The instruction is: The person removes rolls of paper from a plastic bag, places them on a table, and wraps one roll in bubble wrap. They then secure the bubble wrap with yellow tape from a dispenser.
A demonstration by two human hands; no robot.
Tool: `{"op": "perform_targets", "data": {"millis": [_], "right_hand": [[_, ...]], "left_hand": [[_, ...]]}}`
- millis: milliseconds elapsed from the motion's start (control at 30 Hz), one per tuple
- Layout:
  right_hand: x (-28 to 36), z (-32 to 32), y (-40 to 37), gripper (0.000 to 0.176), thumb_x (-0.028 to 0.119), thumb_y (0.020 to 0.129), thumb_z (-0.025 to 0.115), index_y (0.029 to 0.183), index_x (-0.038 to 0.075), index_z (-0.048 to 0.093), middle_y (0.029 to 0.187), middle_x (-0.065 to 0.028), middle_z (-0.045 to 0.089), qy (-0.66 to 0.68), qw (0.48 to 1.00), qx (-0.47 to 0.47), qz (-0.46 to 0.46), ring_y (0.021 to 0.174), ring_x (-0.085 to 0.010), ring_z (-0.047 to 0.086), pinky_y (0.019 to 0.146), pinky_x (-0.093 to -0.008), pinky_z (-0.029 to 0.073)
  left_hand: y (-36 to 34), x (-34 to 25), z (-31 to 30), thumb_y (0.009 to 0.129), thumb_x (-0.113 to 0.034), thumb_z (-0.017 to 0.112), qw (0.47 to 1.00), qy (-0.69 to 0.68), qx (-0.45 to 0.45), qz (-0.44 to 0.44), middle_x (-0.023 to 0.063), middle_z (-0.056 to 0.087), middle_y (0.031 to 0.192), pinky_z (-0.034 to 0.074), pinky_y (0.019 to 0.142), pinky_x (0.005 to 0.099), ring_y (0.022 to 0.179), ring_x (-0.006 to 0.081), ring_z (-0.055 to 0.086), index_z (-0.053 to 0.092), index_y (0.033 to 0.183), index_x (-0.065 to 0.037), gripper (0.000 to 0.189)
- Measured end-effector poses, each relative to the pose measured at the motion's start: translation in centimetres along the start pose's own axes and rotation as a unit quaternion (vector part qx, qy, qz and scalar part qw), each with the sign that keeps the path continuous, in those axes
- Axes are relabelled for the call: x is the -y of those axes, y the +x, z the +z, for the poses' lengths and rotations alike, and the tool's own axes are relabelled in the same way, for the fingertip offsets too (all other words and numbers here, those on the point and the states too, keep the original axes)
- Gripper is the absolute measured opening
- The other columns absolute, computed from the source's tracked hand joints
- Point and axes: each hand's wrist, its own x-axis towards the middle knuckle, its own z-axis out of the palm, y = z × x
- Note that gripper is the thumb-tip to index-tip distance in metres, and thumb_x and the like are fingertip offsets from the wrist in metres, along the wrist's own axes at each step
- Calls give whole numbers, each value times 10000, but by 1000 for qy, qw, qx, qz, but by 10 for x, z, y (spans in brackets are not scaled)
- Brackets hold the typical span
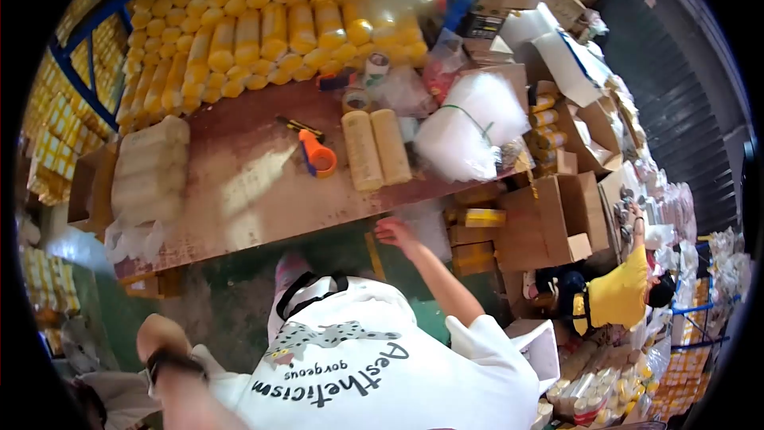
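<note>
My right hand [395,232] hangs just off the front edge of the table [231,231], fingers loosely apart and holding nothing I can see. Low at the left, my left hand [161,336] is blurred above a dark wristband, and its fingers cannot be made out. On the reddish-brown table lie an orange and blue tape dispenser [320,161], a black and yellow tool [300,127] and two tan rolls [363,151] side by side. A white plastic-wrapped bundle [465,131] with a green tie sits at the table's right end.
Yellow-ended rolls [274,32] are stacked behind the table. Wrapped pale rolls [151,171] stand at its left end beside a cardboard box [93,183]. Open cartons [549,219] crowd the right. Beyond them a person in a yellow top [617,291] bends by the shelves.
</note>
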Motion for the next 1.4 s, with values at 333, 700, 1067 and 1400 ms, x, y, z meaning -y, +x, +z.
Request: {"op": "perform_targets", "data": {"millis": [333,700,1067,1400], "right_hand": [[72,4,41,211,202,909,529,1011,41,621,910,-81,673,16,993,-88,-79,780,-175,657,693,-304,544],[45,88,54,178,201,898,538,973,71,634,867,-48,656,47,998,-49,-15,787,-149,626,708,-281,504],[39,45,79,218,239,904,561,1001,56,628,931,-64,668,103,990,-96,-4,831,-173,638,725,-314,521],[109,96,217,361,116,736,640,1080,27,578,1033,-176,620,-551,737,-94,-380,921,-374,601,797,-420,506]], "left_hand": [[-309,-174,-22,755,-170,592,558,-503,598,-280,39,546,920,447,699,312,892,181,536,605,941,-94,201],[-436,-305,22,784,-76,533,399,-495,644,-426,108,558,1093,463,775,395,1000,273,539,566,1042,-55,261],[-466,-340,-5,789,-62,541,365,-612,596,-369,44,560,1049,469,855,361,1082,251,516,600,1065,-113,287],[-419,-321,-14,744,-99,587,323,-540,656,-417,38,565,1045,474,812,389,1033,242,544,596,1112,-161,373]]}}
